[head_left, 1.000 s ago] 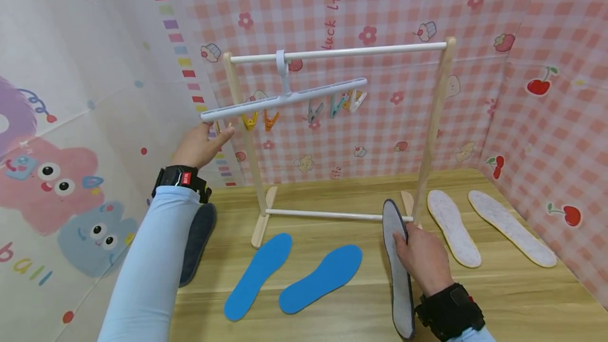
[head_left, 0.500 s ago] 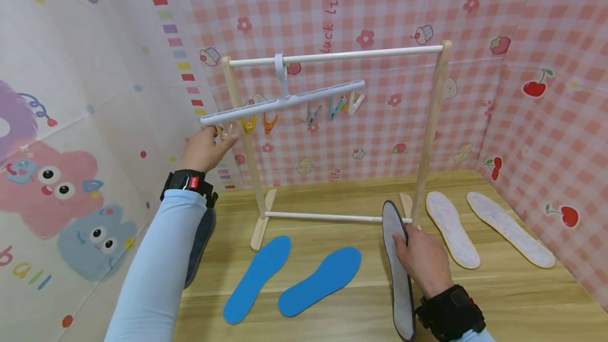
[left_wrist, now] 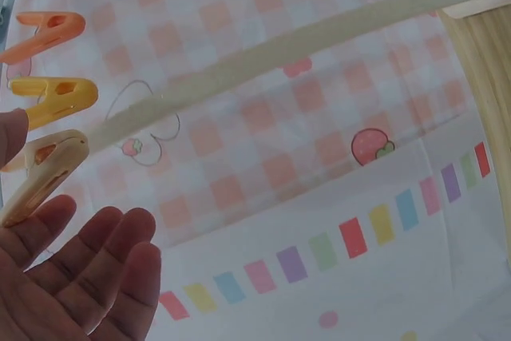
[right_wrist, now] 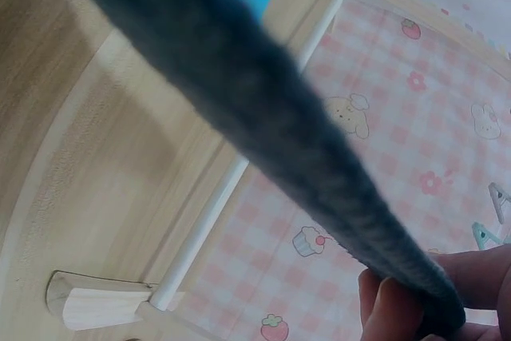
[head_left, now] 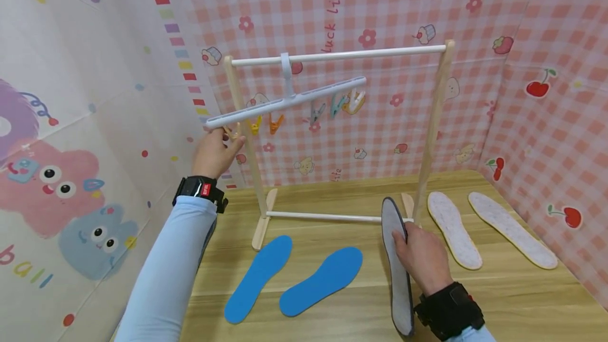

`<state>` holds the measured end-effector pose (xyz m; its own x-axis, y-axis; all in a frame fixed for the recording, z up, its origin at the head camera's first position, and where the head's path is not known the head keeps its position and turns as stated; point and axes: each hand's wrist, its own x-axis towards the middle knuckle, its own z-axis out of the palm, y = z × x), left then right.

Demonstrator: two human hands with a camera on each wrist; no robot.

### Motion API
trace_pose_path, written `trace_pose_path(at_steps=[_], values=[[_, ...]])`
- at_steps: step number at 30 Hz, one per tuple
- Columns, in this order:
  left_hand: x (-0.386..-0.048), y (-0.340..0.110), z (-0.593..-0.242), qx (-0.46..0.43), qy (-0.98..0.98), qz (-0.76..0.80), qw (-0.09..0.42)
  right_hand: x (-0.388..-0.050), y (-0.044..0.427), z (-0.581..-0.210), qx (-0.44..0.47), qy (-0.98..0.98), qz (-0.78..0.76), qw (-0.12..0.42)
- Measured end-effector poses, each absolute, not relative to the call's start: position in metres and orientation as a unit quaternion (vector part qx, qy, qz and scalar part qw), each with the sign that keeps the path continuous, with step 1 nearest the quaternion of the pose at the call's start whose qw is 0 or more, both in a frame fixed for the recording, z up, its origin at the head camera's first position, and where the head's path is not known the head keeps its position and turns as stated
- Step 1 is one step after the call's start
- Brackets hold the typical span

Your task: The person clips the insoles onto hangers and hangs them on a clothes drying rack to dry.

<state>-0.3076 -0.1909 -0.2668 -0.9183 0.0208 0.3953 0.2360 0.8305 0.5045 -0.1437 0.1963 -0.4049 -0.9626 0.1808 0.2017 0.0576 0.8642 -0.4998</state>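
Observation:
A white hanger (head_left: 290, 101) with several clothespins under it hooks over the rack's top bar, its left end lower than its right. My left hand (head_left: 215, 154) is at that low end, pinching a beige clothespin (left_wrist: 49, 167) between thumb and index finger; the other fingers are extended. Beside it hang a yellow clothespin (left_wrist: 62, 100) and an orange clothespin (left_wrist: 54, 33). My right hand (head_left: 425, 255) grips a grey insole (head_left: 398, 278) with a dark edge, held on its side near the rack's right foot. In the right wrist view, the insole's dark side (right_wrist: 271, 109) crosses the picture.
The wooden rack with white bars (head_left: 342, 55) stands at the back of the table (head_left: 342, 326). Two blue insoles (head_left: 258, 278) lie in front of it and two pale insoles (head_left: 453, 230) to the right. My left arm mostly covers a dark insole (head_left: 207, 241).
My left hand has moved slightly right and down, and its fingers now close round the beige clothespin. The hanger has shifted a little right, its left end lower. My right hand stays put.

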Motion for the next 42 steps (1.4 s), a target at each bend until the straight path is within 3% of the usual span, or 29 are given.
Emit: trace_pose_path(at_steps=[9,19,42], values=[[-0.303,-0.178,-0.272,-0.086,-0.927,-0.291,0.218,-0.149,0.191,-0.398,-0.058,-0.957,0.253,0.130],[-0.297,-0.168,-0.278,-0.109,-0.922,-0.294,0.228,-0.153,0.186,-0.396,-0.022,-0.944,0.255,0.208],[-0.277,-0.146,-0.296,-0.156,-0.914,-0.286,0.244,-0.166,0.171,-0.380,-0.035,-0.931,0.311,0.187]])
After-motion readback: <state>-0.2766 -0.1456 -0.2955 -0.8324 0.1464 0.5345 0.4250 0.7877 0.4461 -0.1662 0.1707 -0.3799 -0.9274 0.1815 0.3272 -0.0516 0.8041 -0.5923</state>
